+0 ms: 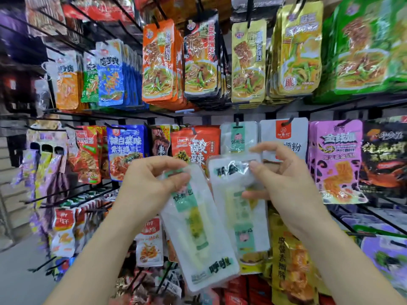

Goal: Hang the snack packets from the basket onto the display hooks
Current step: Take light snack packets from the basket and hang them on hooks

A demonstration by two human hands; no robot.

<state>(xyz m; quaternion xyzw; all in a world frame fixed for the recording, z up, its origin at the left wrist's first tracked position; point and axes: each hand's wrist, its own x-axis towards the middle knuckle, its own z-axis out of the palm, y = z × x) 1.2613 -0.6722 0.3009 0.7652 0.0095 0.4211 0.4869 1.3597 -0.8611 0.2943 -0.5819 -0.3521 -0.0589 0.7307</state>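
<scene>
Your left hand (152, 183) pinches the top edge of the left packet (198, 234), thumb and curled fingers clamped on it. The packet hangs down from there with its long axis tilted, bottom swung toward lower right. Your right hand (284, 179) pinches the top of the right packet (240, 208), thumb on the front, the other fingers partly lifted; long axis close to vertical. The 2 packets overlap at mid-height, left one in front. Both are white with a green strip, print blurred. Basket not in view.

Beyond them is the hook (237, 122), carrying a hung white packet (239, 137) with the same green label, so judged the target. It lies above and farther back than both pinches, just left of your right fingertips and well right of the left ones. The right hand is nearer, so the right packet likely goes first: top edge up and forward, hole to hook tip. Hang hole on either held packet: cannot tell, fingers cover it. Neighbours: an orange-red packet (193, 146) to its left, a red-label white packet (284, 137) to its right.
</scene>
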